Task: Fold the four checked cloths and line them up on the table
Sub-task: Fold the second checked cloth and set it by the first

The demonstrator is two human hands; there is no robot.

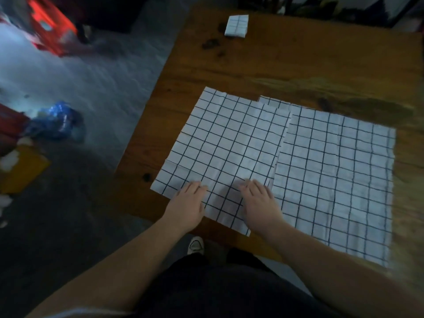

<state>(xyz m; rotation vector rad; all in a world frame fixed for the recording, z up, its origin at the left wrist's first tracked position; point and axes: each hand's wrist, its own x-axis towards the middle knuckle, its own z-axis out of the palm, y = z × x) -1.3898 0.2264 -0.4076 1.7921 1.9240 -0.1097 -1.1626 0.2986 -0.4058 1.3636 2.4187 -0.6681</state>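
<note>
Checked cloth spread flat on the table, its near edge beneath both hands. Left hand and right hand lie palm-down side by side, fingers straight, pressing the fabric and grasping nothing. Step in hand, as judged: smoothing this cloth before its first fold. The next move calls for pinching the near corners, outboard of each hand, and carrying them away from the hands to meet the far edge squarely. Count: one folded cloth, a small packet well beyond the fingertips; one flat cloth under the hands; one second flat cloth to the right of the right hand, partly overlapped by the first. A checked strip beyond that overlap may be a fourth cloth's edge; this cannot be told. Hands: two.
</note>
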